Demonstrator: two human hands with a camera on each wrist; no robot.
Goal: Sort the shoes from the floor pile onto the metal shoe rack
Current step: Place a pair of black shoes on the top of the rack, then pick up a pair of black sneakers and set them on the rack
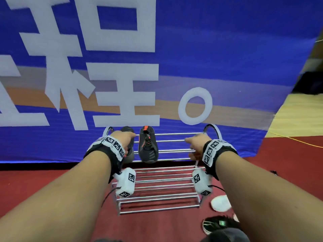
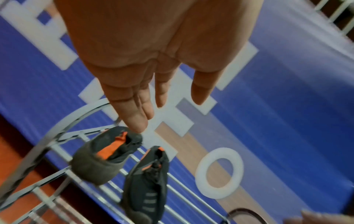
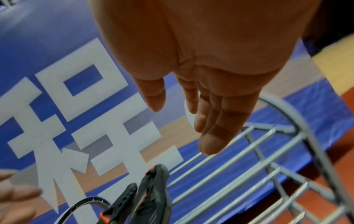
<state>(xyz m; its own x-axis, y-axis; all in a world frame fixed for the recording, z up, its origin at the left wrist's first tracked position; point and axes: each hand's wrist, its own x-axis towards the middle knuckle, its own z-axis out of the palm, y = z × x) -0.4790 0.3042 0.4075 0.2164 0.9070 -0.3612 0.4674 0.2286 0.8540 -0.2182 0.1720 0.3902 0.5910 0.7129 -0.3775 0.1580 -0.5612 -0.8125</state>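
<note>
A metal shoe rack (image 1: 174,151) stands against a blue banner. Two black shoes with orange trim sit side by side at the left of its top shelf: the left shoe (image 2: 99,159) and the right shoe (image 1: 148,147). My left hand (image 1: 130,137) hovers over the left shoe with straight fingers (image 2: 134,121), their tips just at its heel collar; I cannot tell whether they touch. My right hand (image 1: 190,144) is open and empty above the bare bars (image 3: 229,166) at the shelf's right end. In the right wrist view both shoes (image 3: 151,194) lie low and to the left.
On the red floor right of the rack lie a white shoe (image 1: 220,203) and a black shoe with a green patch (image 1: 218,224). The lower shelves (image 1: 160,189) hold nothing. The blue banner (image 1: 227,49) rises directly behind the rack. A yellow cord (image 1: 297,140) crosses the floor.
</note>
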